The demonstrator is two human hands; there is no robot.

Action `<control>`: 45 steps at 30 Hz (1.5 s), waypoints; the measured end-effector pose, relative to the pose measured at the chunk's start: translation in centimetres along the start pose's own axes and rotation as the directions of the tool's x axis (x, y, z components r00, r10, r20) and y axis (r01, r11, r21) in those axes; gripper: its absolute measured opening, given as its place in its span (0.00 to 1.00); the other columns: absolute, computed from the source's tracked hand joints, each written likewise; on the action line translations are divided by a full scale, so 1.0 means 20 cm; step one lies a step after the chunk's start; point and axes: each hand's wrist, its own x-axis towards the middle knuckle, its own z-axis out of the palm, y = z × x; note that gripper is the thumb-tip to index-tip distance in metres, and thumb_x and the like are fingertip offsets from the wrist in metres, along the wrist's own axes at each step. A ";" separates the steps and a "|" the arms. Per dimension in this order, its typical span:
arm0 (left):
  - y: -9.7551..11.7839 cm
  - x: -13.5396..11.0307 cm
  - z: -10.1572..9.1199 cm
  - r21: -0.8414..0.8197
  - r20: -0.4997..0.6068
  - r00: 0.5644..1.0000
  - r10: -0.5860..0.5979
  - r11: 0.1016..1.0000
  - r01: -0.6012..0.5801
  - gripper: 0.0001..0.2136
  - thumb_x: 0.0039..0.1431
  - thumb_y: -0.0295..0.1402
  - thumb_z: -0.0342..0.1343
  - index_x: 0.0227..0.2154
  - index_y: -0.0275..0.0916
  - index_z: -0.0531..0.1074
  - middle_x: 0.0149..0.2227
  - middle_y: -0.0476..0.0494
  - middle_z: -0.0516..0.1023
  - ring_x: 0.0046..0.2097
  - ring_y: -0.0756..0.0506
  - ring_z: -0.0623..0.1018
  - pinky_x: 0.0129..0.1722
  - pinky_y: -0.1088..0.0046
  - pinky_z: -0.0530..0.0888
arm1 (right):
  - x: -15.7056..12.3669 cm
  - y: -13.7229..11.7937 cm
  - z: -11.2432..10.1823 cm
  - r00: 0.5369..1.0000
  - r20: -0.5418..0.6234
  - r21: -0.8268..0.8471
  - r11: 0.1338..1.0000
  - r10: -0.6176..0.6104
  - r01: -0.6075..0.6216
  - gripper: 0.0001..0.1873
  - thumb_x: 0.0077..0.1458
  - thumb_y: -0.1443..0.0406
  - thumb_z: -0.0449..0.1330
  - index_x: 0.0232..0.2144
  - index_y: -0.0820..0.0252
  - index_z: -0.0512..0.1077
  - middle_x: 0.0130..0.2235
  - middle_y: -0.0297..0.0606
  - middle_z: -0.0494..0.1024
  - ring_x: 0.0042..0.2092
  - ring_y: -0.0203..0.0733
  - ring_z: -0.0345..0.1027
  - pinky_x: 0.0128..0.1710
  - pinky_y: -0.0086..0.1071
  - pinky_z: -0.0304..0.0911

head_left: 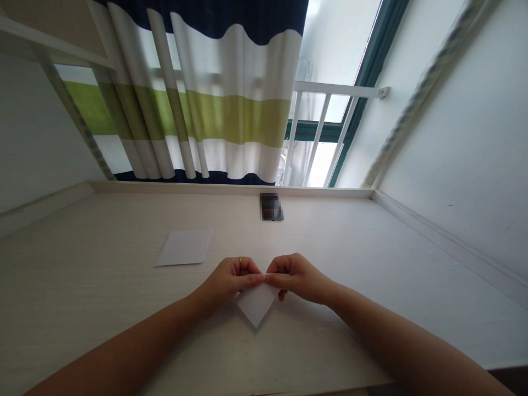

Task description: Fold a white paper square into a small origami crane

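Note:
A white sheet of paper [256,309], seemingly folded, is held up just above the pale tabletop, with one corner pointing down toward me. My left hand [239,275], with a gold ring on one finger, pinches its upper edge between thumb and fingers. Close beside it, my right hand [295,278] grips the same edge, and the two thumb tips nearly meet. Both hands cover the paper's upper part. A second white sheet [184,247] lies flat on the table, beyond my left hand.
The pale wooden table [103,286] has a raised rim at the back. Near that rim lies a small dark blurred object [270,207]. Behind hang a striped curtain [231,121] and a white railing [325,88] before a window. White walls stand on both sides.

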 end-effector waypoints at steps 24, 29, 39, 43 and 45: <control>0.01 -0.01 -0.01 0.149 -0.146 0.968 0.203 0.972 -0.182 0.08 0.45 0.36 0.57 0.23 0.34 0.71 0.22 0.49 0.72 0.24 0.52 0.68 0.24 0.78 0.63 | -0.01 -0.05 -0.01 0.978 -0.210 0.164 0.986 0.005 0.030 0.12 0.38 0.61 0.64 0.23 0.66 0.73 0.21 0.36 0.74 0.25 0.33 0.66 0.27 0.28 0.62; 0.01 -0.01 -0.01 0.149 -0.141 0.968 0.207 0.971 -0.186 0.08 0.45 0.35 0.57 0.23 0.34 0.71 0.22 0.48 0.73 0.25 0.52 0.69 0.24 0.78 0.64 | -0.01 -0.05 -0.01 0.980 -0.200 0.159 0.987 0.014 0.018 0.12 0.39 0.60 0.63 0.23 0.67 0.74 0.22 0.37 0.74 0.26 0.34 0.66 0.28 0.29 0.62; 0.03 -0.02 -0.01 0.094 -0.153 0.973 0.175 0.982 -0.162 0.07 0.43 0.34 0.58 0.21 0.34 0.70 0.21 0.50 0.72 0.24 0.52 0.68 0.24 0.78 0.63 | -0.03 -0.05 -0.01 0.978 -0.208 0.192 0.980 -0.008 0.049 0.11 0.39 0.60 0.63 0.22 0.65 0.74 0.21 0.36 0.74 0.25 0.33 0.65 0.28 0.29 0.62; 0.03 -0.02 -0.01 0.082 -0.150 0.974 0.171 0.984 -0.160 0.07 0.43 0.34 0.58 0.21 0.34 0.70 0.21 0.50 0.72 0.24 0.52 0.68 0.24 0.78 0.63 | -0.03 -0.05 -0.02 0.976 -0.218 0.185 0.980 -0.028 0.069 0.11 0.39 0.60 0.63 0.21 0.65 0.74 0.20 0.35 0.74 0.24 0.33 0.64 0.28 0.28 0.61; 0.03 -0.02 -0.01 0.074 -0.147 0.974 0.170 0.984 -0.161 0.07 0.44 0.34 0.58 0.21 0.34 0.71 0.21 0.50 0.72 0.24 0.52 0.68 0.24 0.78 0.63 | -0.03 -0.05 -0.01 0.974 -0.223 0.187 0.980 -0.030 0.073 0.10 0.39 0.61 0.63 0.21 0.65 0.74 0.20 0.35 0.74 0.24 0.33 0.64 0.28 0.29 0.61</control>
